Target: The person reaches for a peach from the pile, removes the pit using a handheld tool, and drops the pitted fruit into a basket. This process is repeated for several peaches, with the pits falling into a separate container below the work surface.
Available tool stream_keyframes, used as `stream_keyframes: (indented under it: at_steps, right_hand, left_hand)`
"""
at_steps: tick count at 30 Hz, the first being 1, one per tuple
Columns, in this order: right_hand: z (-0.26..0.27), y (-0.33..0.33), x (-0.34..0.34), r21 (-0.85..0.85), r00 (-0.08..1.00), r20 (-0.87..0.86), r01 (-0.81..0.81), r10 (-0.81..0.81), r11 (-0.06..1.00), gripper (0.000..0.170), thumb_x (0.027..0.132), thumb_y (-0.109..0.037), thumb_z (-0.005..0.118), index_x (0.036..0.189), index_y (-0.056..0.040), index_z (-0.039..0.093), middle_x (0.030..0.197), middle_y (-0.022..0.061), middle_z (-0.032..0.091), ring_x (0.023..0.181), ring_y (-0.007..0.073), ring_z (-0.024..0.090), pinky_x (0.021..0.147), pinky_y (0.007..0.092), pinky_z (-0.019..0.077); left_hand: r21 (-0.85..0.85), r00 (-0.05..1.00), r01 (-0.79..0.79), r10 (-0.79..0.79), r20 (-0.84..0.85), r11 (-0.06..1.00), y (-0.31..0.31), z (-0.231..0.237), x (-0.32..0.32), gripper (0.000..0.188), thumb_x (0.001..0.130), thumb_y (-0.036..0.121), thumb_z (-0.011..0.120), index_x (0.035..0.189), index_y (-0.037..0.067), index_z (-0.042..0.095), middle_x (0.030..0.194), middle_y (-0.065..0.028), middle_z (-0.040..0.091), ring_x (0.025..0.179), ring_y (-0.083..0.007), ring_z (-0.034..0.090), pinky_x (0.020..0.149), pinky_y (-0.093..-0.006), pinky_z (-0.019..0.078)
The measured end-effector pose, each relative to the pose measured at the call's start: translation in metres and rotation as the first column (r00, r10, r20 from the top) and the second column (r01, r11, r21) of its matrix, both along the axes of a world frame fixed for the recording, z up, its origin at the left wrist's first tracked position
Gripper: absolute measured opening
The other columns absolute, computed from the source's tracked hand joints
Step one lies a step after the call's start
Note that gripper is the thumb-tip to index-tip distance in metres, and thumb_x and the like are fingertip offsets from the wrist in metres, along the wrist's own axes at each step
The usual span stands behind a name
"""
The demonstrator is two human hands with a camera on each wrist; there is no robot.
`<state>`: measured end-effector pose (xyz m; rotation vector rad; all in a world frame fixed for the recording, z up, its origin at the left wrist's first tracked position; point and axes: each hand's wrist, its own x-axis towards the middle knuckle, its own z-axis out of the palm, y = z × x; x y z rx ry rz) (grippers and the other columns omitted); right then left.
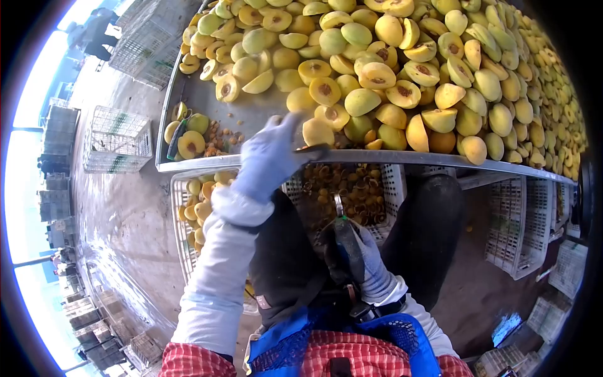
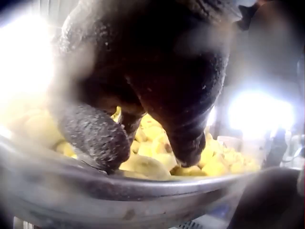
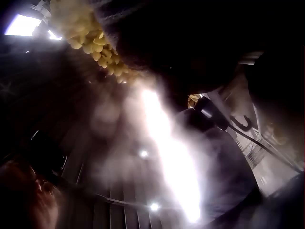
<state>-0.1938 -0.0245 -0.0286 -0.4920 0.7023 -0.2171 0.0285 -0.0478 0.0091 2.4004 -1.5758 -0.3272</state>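
My left hand (image 1: 269,157), in a pale glove with dark palm and fingers, reaches over the metal rim (image 1: 402,158) of a table heaped with halved yellow peaches (image 1: 361,102). Its fingers point down spread apart, close over the fruit in the left wrist view, with nothing seen between them. A peach (image 1: 318,132) lies just beyond its fingertips in the head view. Low between the knees, my right hand (image 1: 364,261), also gloved, grips a small hand tool with a curved metal tip (image 1: 339,205). The right wrist view is mostly dark and glaring.
Below the rim stands a crate of brown scraps (image 1: 345,193), with a crate of peach pieces (image 1: 186,234) to its left. Loose pits (image 1: 221,137) lie on the table's left end. White crates stand on the floor at left (image 1: 118,139) and right (image 1: 519,226).
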Motion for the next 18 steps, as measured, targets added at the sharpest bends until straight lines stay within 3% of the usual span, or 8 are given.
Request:
stream_keyframes:
  at_steps: [3, 7, 9, 11, 15, 16, 17, 18]
  right_hand:
    - [-0.011, 0.001, 0.0, 0.076, 0.999, 0.01, 0.033, -0.034, 0.997, 0.027, 0.098, -0.029, 0.049, 0.093, -0.0044, 0.058, 0.073, 0.0034, 0.059, 0.059, 0.0101, 0.056, 0.051, 0.024, 0.0455]
    - [-0.015, -0.007, -0.006, -0.033, 0.987, -0.076, 0.142, -0.144, 0.989, 0.042, 0.095, -0.046, 0.048, 0.095, -0.0046, 0.056, 0.055, 0.0042, 0.052, 0.037, 0.0135, 0.046, 0.033, 0.0243, 0.0354]
    - [-0.009, -0.025, -0.01, -0.062, 0.985, -0.07, 0.151, -0.155, 0.987, 0.042, 0.096, -0.046, 0.047, 0.096, -0.004, 0.056, 0.056, 0.0043, 0.052, 0.037, 0.0131, 0.046, 0.034, 0.0234, 0.035]
    - [0.006, -0.035, -0.012, -0.053, 0.994, 0.009, 0.106, -0.105, 0.993, 0.038, 0.097, -0.041, 0.047, 0.097, -0.0036, 0.056, 0.057, 0.0038, 0.053, 0.039, 0.0118, 0.047, 0.037, 0.0233, 0.0369]
    - [0.021, -0.028, -0.001, -0.358, 0.981, -0.101, -0.189, 0.163, 0.914, 0.026, 0.095, -0.021, 0.056, 0.109, 0.0006, 0.055, 0.072, 0.0079, 0.059, 0.056, 0.0149, 0.059, 0.049, 0.0273, 0.0464]
    - [0.0, -0.019, 0.001, -0.808, 0.998, -0.065, -0.061, 0.014, 0.587, 0.026, 0.093, -0.016, 0.058, 0.111, 0.0016, 0.054, 0.08, 0.0114, 0.06, 0.062, 0.0192, 0.061, 0.052, 0.0296, 0.0484]
    - [-0.009, -0.013, 0.002, -0.933, 1.0, -0.021, -0.013, -0.019, 0.358, 0.026, 0.091, -0.012, 0.06, 0.112, 0.0022, 0.054, 0.085, 0.014, 0.06, 0.065, 0.0226, 0.062, 0.055, 0.0314, 0.0496]
    - [-0.015, -0.009, 0.005, -0.994, 0.997, 0.028, 0.036, -0.077, 0.103, 0.028, 0.088, -0.008, 0.062, 0.113, 0.0027, 0.053, 0.091, 0.0166, 0.059, 0.069, 0.0259, 0.063, 0.057, 0.0332, 0.0508]
  left_hand:
    - [0.303, 1.0, 0.007, -0.01, 0.008, 0.953, -0.044, -0.025, 0.002, 0.063, 0.074, 0.05, 0.072, 0.114, 0.005, 0.054, 0.1, -0.019, 0.064, 0.093, -0.0339, 0.063, 0.083, -0.0423, 0.0489]
    - [-0.047, 0.946, -0.071, 0.052, -0.32, 0.996, -0.041, -0.047, 0.01, 0.054, 0.073, 0.032, 0.077, 0.112, 0.006, 0.049, 0.094, -0.0164, 0.065, 0.084, -0.0306, 0.065, 0.076, -0.0387, 0.0513]
    - [-0.169, 0.536, -0.157, -0.06, -0.842, 0.973, -0.013, -0.033, 0.002, 0.064, 0.077, 0.023, 0.072, 0.13, 0.004, 0.042, 0.105, -0.0104, 0.059, 0.087, -0.0179, 0.059, 0.078, -0.0312, 0.0497]
    - [-0.334, 0.323, -0.213, -0.257, -0.911, 0.918, 0.018, -0.028, -0.018, 0.068, 0.08, 0.024, 0.067, 0.136, -0.001, 0.036, 0.118, -0.0099, 0.052, 0.102, -0.0185, 0.054, 0.088, -0.0309, 0.0449]
    - [-0.249, 0.328, -0.224, -0.167, -0.93, 0.942, 0.055, -0.018, -0.057, 0.061, 0.088, 0.034, 0.058, 0.133, -0.004, 0.041, 0.127, -0.0131, 0.048, 0.114, -0.0206, 0.049, 0.098, -0.032, 0.0382]
    - [-0.246, 0.313, -0.298, -0.149, -0.938, 0.923, 0.058, -0.016, -0.066, 0.058, 0.091, 0.033, 0.055, 0.133, -0.004, 0.041, 0.126, -0.0132, 0.049, 0.114, -0.0207, 0.049, 0.098, -0.0319, 0.0387]
    - [-0.243, 0.297, -0.369, -0.134, -0.945, 0.897, 0.059, -0.012, -0.075, 0.054, 0.094, 0.033, 0.051, 0.132, -0.004, 0.042, 0.125, -0.0132, 0.051, 0.113, -0.0208, 0.05, 0.097, -0.0317, 0.0392]
    - [-0.289, 0.504, -0.29, -0.111, -0.857, 0.912, 0.064, -0.008, -0.079, 0.052, 0.095, 0.032, 0.049, 0.131, -0.005, 0.043, 0.123, -0.0138, 0.052, 0.112, -0.0205, 0.051, 0.096, -0.0315, 0.04]
